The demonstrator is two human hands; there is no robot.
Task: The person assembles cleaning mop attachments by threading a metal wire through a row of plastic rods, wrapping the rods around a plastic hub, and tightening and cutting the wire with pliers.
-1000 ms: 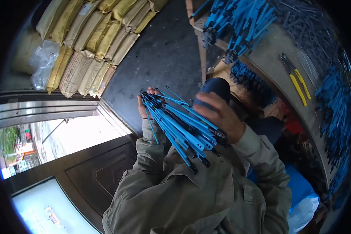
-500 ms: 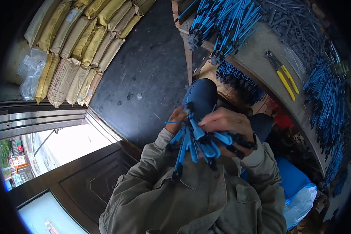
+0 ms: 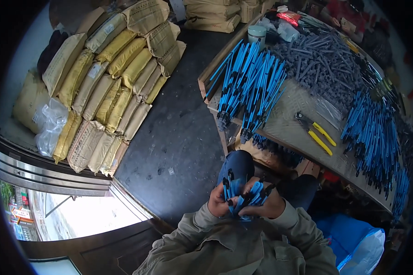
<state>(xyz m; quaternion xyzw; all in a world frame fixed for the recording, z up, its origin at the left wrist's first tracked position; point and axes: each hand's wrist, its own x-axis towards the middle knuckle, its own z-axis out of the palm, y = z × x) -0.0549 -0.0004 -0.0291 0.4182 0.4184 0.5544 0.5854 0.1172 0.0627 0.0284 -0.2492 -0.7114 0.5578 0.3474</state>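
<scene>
Fingers of the left hand [image 3: 217,206] curl round one side of a cluster of blue rods [image 3: 256,189], and those of the right hand [image 3: 273,206] close on the other side, thumb toward the body; both grips look narrow, though how many rods each one holds I cannot tell. The rods are held over the lap, beside the knee [image 3: 236,164], short of the near edge of the bench [image 3: 285,112] and apart from it.

A second ago they lay slantwise, their length plain to see, with the left hand at one end and the right hand raised at the other. Half a second later their black-tipped ends had swung up. Now those ends face the camera, and the hands have drawn in close to each other. The rods look parted into two groups, one at each hand; blur on the left group hides its detail. My reading is that the work has gone from turning the rods to handling their ends between two hands.

The view has tilted as well and takes in more of the bench: two bunches [image 3: 264,87] poke past its near edge by the left corner, pliers [image 3: 320,143] lie inside that edge, and a blue heap [image 3: 372,137] fills the right end
</scene>
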